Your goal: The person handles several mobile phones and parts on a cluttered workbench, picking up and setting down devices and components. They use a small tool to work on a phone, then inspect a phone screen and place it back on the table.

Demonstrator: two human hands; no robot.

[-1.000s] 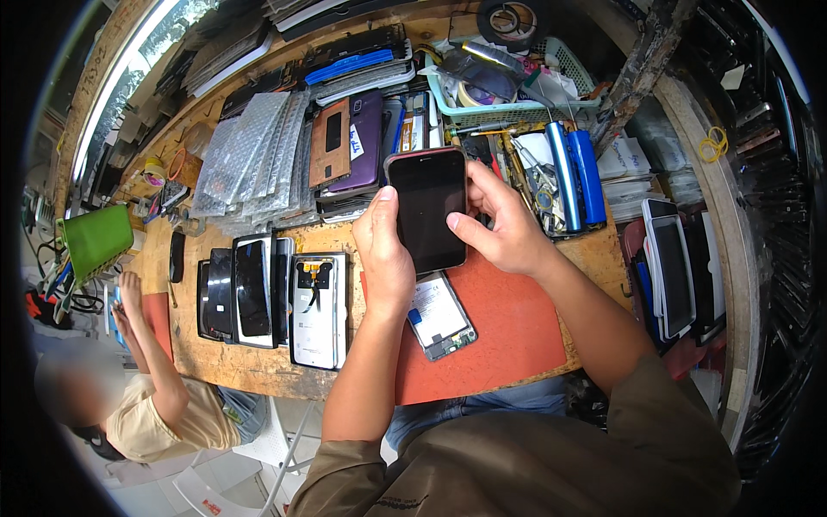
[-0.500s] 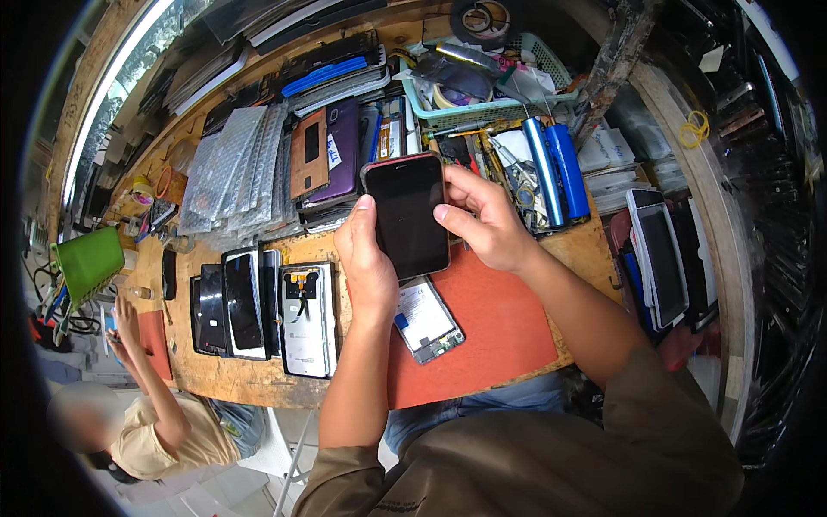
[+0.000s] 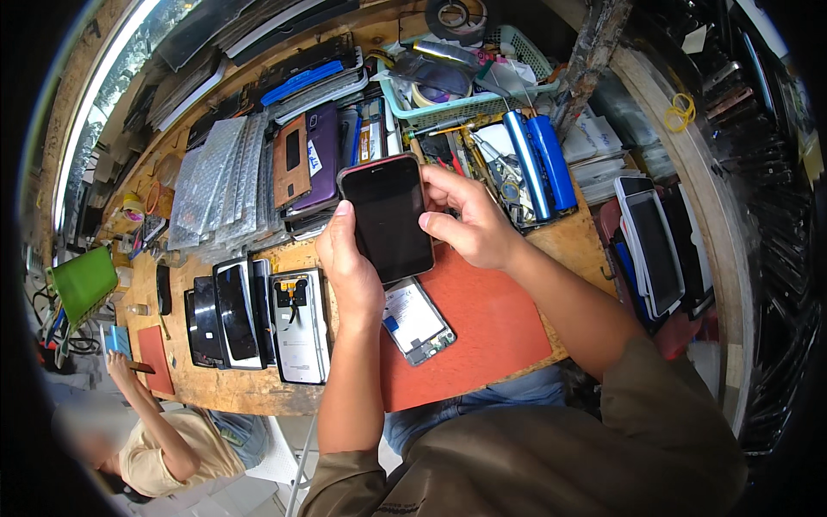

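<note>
A smartphone (image 3: 388, 220) with a dark screen is held up between both my hands, its face toward me. My left hand (image 3: 351, 267) wraps its left side, thumb along the edge. On the right side, my right hand (image 3: 469, 215) grips it with the thumb at the screen's edge and the fingers behind. Below, an opened phone body (image 3: 419, 326) with bare battery and circuit board lies on the red mat (image 3: 482, 345), its upper end hidden by the held phone. Left of my left wrist rests another phone without its back cover (image 3: 300, 332).
Several dark phones (image 3: 233, 310) lie left of my arm. Behind are bubble-wrap sleeves (image 3: 224, 177), a purple phone back (image 3: 320, 159), a green basket (image 3: 405, 110) of supplies and two blue cylinders (image 3: 551, 164). A co-worker (image 3: 159, 444) sits at the left.
The whole scene has shifted slightly left in view. Both my hands keep their hold on the smartphone. The co-worker's hands have lowered and now hold a dark, flat object.
</note>
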